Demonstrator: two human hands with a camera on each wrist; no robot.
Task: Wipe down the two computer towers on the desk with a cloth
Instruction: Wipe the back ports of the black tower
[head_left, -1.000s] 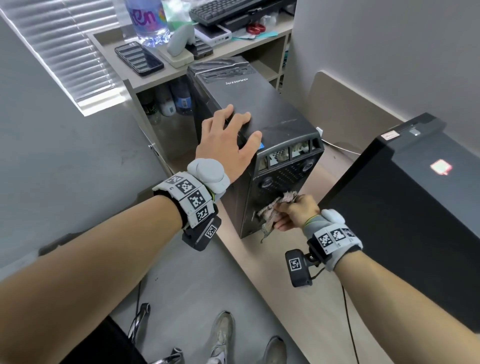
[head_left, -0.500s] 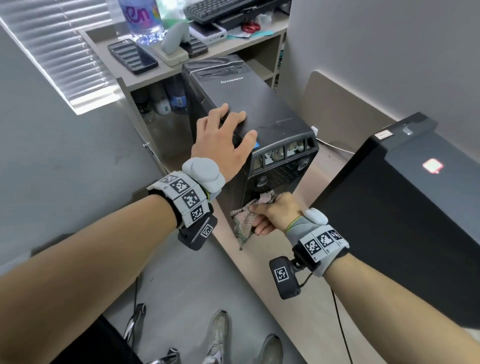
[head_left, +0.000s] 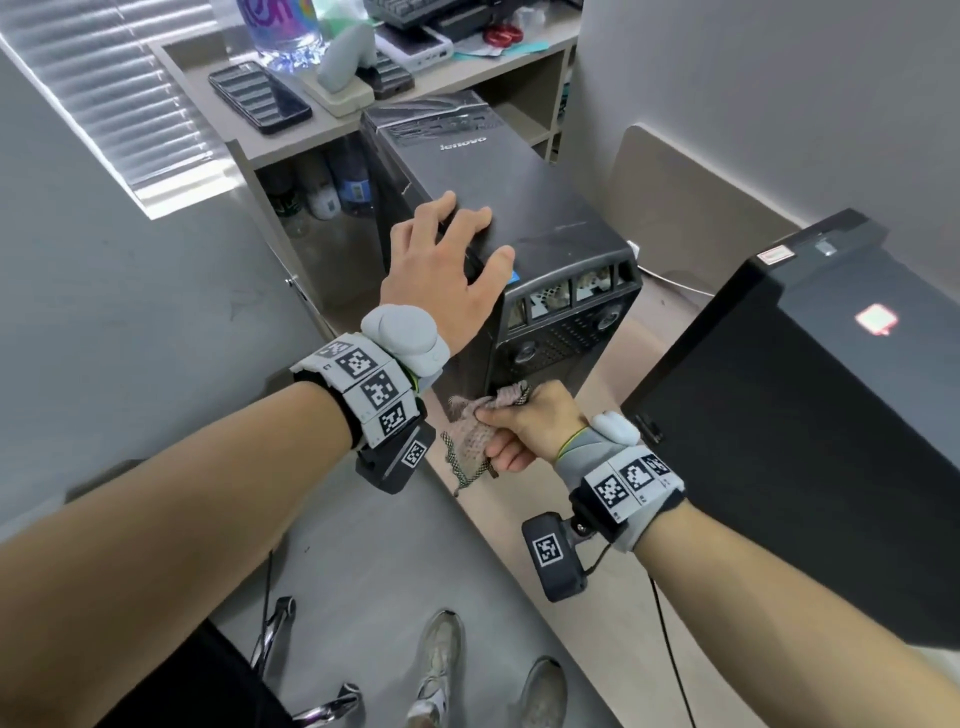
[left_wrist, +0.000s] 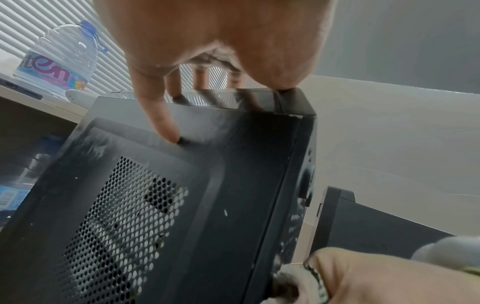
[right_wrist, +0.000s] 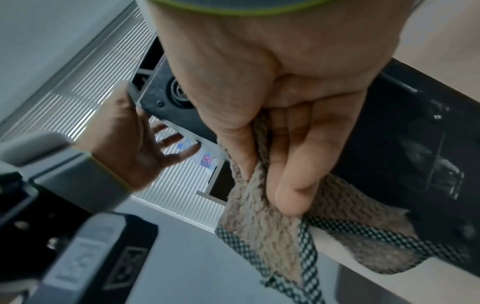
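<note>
A black Lenovo tower stands on the beige desk with its rear panel toward me. My left hand lies on its top with fingers spread and straight, thumb over the rear edge; the left wrist view shows the little finger down the perforated side. My right hand grips a bunched brownish cloth with a checked hem against the tower's lower rear corner. A second black tower stands to the right.
Behind the tower a shelf unit carries a phone, a large water bottle and a keyboard. Bottles stand under the shelf. A black cable runs across the desk near my right forearm. My shoes and chair legs show below the desk edge.
My right hand has slid the cloth down the tower's rear face and leftward to its lower corner. My left hand has stayed on the top.
</note>
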